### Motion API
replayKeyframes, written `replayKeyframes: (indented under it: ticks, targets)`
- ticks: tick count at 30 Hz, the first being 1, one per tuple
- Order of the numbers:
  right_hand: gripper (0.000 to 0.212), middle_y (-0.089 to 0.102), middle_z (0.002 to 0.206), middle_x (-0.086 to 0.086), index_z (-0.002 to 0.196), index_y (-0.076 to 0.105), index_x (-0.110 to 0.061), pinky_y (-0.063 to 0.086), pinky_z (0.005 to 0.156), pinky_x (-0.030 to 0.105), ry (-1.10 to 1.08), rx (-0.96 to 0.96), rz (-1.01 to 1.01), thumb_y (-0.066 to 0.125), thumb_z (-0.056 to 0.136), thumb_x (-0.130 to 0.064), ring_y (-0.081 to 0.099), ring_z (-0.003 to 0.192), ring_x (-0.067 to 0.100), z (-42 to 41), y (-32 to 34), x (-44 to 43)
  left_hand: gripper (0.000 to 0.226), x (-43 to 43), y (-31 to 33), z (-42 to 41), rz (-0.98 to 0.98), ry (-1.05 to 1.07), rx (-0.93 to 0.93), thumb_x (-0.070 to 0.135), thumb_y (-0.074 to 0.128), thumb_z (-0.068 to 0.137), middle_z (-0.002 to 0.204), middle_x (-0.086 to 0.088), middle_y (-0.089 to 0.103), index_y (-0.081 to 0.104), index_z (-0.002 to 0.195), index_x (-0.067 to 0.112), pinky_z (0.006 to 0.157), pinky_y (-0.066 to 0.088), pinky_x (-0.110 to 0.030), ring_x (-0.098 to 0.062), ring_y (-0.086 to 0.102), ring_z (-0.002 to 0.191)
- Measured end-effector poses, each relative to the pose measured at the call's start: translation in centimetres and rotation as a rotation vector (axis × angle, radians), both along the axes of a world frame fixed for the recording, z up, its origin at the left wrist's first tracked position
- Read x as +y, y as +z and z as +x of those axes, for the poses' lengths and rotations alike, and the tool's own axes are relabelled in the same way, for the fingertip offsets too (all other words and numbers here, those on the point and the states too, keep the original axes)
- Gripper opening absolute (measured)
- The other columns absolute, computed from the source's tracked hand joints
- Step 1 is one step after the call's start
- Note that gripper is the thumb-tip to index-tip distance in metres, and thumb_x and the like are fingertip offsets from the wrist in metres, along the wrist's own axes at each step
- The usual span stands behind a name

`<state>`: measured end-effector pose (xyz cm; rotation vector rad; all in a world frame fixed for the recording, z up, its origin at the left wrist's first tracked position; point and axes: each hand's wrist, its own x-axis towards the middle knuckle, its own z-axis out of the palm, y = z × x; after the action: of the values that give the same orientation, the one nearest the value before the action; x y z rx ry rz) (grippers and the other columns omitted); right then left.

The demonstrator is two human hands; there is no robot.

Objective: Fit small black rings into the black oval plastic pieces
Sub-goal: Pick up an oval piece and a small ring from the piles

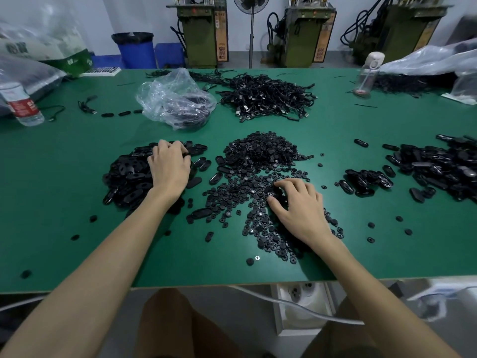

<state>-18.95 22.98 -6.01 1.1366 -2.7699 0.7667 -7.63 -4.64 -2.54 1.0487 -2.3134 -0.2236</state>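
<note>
Two heaps feed this job, and each hand is down in one of them. The left hand (169,167) lies palm-down on the pile of black oval pieces (129,174), its fingers curled over the far edge so that the tips sink among the parts. Ovals lie under the palm, beyond the knuckles and out to the thumb side. Whether one is already pinched I cannot tell, since the fingertips are hidden.

The right hand (299,205) rests on the near spread of the small black rings (258,151). Its fingers are bent and its thumb reaches in low, with rings under the tips, under the heel of the palm and heaped higher just beyond the fingers. Again I cannot tell if a ring is caught between thumb and finger; black on black hides it.

By my reading this is the picking step: one oval and one ring are being taken, with nothing yet joined between the hands. The next move calls for each hand to lift away with a single part, leaving its neighbours behind, and meet over the bare green table (77,151) between the wrists. There the ring has to sit square to the oval's recess before pressing. A further pile of ovals (433,166) lies well out past the right hand's little-finger side.
</note>
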Motion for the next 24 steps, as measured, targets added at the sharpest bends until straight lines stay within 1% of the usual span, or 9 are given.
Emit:
replayKeyframes:
  ticks: [2,5,8,10,13,15,18,22,24]
  targets:
    - [0.042,0.051,0.143,-0.005,0.138,0.057,-0.028,0.025,0.114,0.04,-0.005,-0.009,-0.023,0.051,0.103,-0.051,0.037,0.138,0.02,0.0,0.0,0.0,0.018,0.5,0.5,0.2,0.062,-0.059,0.128,0.018,0.063,0.103,0.114,-0.012,0.067,0.066,0.115,0.005,0.099,0.05,-0.045,-0.029,0.063,0.108]
    - [0.031,0.055,0.136,-0.004,0.127,0.063,-0.028,0.029,0.108,0.039,-0.018,-0.046,-0.072,0.058,0.102,-0.045,0.041,0.132,0.021,-0.2,0.2,0.0,0.015,2.4,1.1,0.2,0.212,-0.214,0.281,0.017,0.063,0.103,0.103,-0.007,0.07,0.065,0.112,0.005,0.083,0.056,-0.031,-0.02,0.066,0.091]
    - [0.02,0.058,0.126,-0.003,0.115,0.069,-0.025,0.034,0.106,0.039,-0.015,-0.105,-0.137,0.066,0.1,-0.036,0.045,0.125,0.021,-0.3,0.4,0.1,0.006,5.5,1.1,-0.2,0.48,-0.307,0.426,0.012,0.064,0.101,0.102,-0.007,0.071,0.063,0.107,0.009,0.072,0.059,-0.022,-0.017,0.071,0.08]
    - [0.01,0.056,0.115,-0.006,0.105,0.072,-0.022,0.038,0.102,0.036,-0.013,-0.147,-0.19,0.071,0.097,-0.028,0.046,0.119,0.019,-0.4,0.7,0.3,0.007,7.9,0.6,-0.5,0.662,-0.38,0.49,0.008,0.066,0.099,0.1,-0.008,0.072,0.064,0.106,0.009,0.072,0.061,-0.025,-0.017,0.074,0.076]
    - [0.003,0.058,0.11,-0.004,0.093,0.072,-0.022,0.034,0.093,0.028,-0.028,-0.204,-0.28,0.075,0.094,-0.023,0.049,0.114,0.02,-0.6,1.1,0.8,0.009,11.2,-0.3,-1.1,0.844,-0.504,0.559,0.002,0.069,0.096,0.097,-0.008,0.074,0.069,0.104,0.007,0.076,0.062,-0.027,-0.019,0.075,0.081]
    - [0.004,0.061,0.109,-0.002,0.091,0.075,-0.021,0.037,0.094,0.03,-0.044,-0.238,-0.343,0.077,0.092,-0.024,0.052,0.112,0.019,-0.5,1.3,1.1,0.01,13.0,-0.8,-1.7,0.909,-0.547,0.6,0.003,0.071,0.095,0.09,-0.001,0.075,0.072,0.101,0.012,0.077,0.063,-0.029,-0.012,0.073,0.081]
    - [0.002,0.068,0.101,-0.004,0.092,0.077,-0.021,0.046,0.091,0.033,-0.044,-0.242,-0.389,0.077,0.092,-0.023,0.06,0.101,0.017,-0.3,1.5,1.2,0.012,14.9,-1.2,-2.6,0.982,-0.585,0.638,0.008,0.071,0.097,0.081,0.009,0.076,0.074,0.098,0.02,0.07,0.059,-0.022,-0.005,0.071,0.077]
    - [0.009,0.07,0.087,-0.01,0.102,0.075,-0.02,0.042,0.07,0.007,-0.05,-0.283,-0.441,0.075,0.094,-0.017,0.062,0.079,-0.006,-0.2,1.4,1.3,0.01,16.0,-1.7,-3.0,1.014,-0.596,0.609,0.008,0.069,0.098,0.082,0.003,0.076,0.075,0.099,0.016,0.065,0.056,-0.021,-0.008,0.071,0.074]
    - [0.011,0.07,0.087,-0.013,0.104,0.074,-0.019,0.041,0.07,0.003,-0.064,-0.301,-0.457,0.075,0.094,-0.017,0.061,0.078,-0.008,-0.3,1.3,1.3,0.01,15.9,-1.8,-2.9,1.031,-0.602,0.61,0.008,0.069,0.097,0.083,0.001,0.076,0.075,0.098,0.016,0.064,0.057,-0.023,-0.011,0.071,0.074]
